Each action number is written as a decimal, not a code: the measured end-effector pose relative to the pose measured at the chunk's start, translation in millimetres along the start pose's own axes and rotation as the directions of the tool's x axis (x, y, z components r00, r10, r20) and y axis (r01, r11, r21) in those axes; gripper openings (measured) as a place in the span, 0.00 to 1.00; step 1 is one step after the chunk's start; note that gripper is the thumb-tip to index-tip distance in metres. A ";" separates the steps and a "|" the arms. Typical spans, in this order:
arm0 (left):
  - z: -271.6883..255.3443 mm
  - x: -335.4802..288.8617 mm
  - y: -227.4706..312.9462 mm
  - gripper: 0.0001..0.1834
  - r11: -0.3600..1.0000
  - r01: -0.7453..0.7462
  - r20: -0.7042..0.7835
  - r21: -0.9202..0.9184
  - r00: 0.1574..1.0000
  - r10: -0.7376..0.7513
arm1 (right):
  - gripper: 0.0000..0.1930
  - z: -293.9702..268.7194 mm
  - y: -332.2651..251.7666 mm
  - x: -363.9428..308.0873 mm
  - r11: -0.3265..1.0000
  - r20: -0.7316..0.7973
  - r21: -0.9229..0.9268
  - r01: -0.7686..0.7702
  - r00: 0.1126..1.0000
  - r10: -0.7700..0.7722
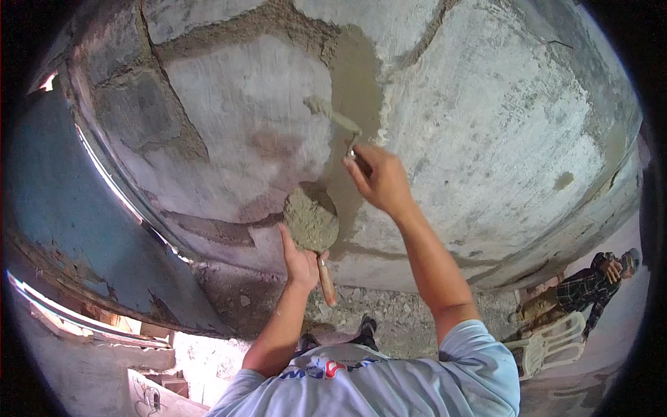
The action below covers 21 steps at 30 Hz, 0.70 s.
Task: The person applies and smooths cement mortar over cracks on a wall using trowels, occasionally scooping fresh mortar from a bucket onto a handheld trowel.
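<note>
My left hand (300, 263) holds a trowel with a wooden handle (326, 279) low in front of the wall. Grey wet mortar (309, 219) is heaped on its broad, rounded blade. Higher up, my right hand (382, 179) is closed around the handle of a small trowel (346, 124). Mortar coats that narrow blade, which points up and left over a vertical strip of damp mortar (356, 73) on the wall. Whether the blade touches the wall, I cannot tell. My right fingers hide most of the small trowel's handle.
The pale plastered wall (486, 139) has rough open channels (236, 35) and bare block at the left. Rubble (375, 309) lies along its foot. A blue-grey panel (76, 201) stands left. At right, a person in a checked shirt (582, 292) is by a white plastic chair (556, 344).
</note>
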<state>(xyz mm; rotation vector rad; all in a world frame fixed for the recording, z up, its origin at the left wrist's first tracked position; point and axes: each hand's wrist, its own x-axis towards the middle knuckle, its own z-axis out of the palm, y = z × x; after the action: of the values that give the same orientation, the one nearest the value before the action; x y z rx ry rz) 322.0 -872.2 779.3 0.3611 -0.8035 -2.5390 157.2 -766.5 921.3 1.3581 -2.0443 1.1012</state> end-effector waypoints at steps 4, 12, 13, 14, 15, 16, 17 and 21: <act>-6.2 -10.3 5.9 0.42 0.999 -0.036 -0.016 0.004 0.999 0.036 | 0.16 -27.9 -8.6 80.3 0.975 0.070 -0.158 0.158 0.986 -0.149; -24.8 1.4 4.0 0.41 0.993 -0.067 -0.051 -0.102 0.997 0.062 | 0.17 -50.5 -12.1 123.8 0.683 0.355 0.582 -0.442 0.893 0.276; -24.3 2.9 4.5 0.41 0.993 -0.081 -0.041 -0.087 0.996 0.078 | 0.16 -54.0 -10.9 122.0 0.689 0.353 0.564 -0.456 0.887 0.298; -23.5 4.8 4.9 0.41 0.993 -0.082 -0.041 -0.086 0.996 0.079 | 0.16 -56.1 -10.6 120.3 0.694 0.351 0.546 -0.470 0.880 0.321; -19.3 6.3 6.8 0.41 0.993 -0.079 -0.048 -0.088 0.996 0.075 | 0.17 -57.7 -11.3 117.9 0.692 0.373 0.516 -0.505 0.860 0.349; -14.7 8.1 8.5 0.41 0.993 -0.075 -0.055 -0.090 0.996 0.070 | 0.17 -61.2 -11.9 117.7 0.689 0.372 0.517 -0.508 0.858 0.354; -9.1 11.0 9.9 0.41 0.994 -0.069 -0.055 -0.086 0.996 0.065 | 0.17 -65.4 -12.5 117.7 0.703 0.363 0.501 -0.505 0.860 0.360; 7.0 8.1 17.2 0.41 0.995 -0.068 -0.055 -0.076 0.996 0.064 | 0.15 -82.4 -11.8 92.1 0.724 0.323 0.443 -0.529 0.847 0.422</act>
<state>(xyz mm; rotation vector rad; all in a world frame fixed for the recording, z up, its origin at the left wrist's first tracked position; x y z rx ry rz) 318.2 -885.4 794.2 0.3676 -0.6840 -2.4803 124.6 -752.6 1040.3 1.2218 -2.4415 1.9348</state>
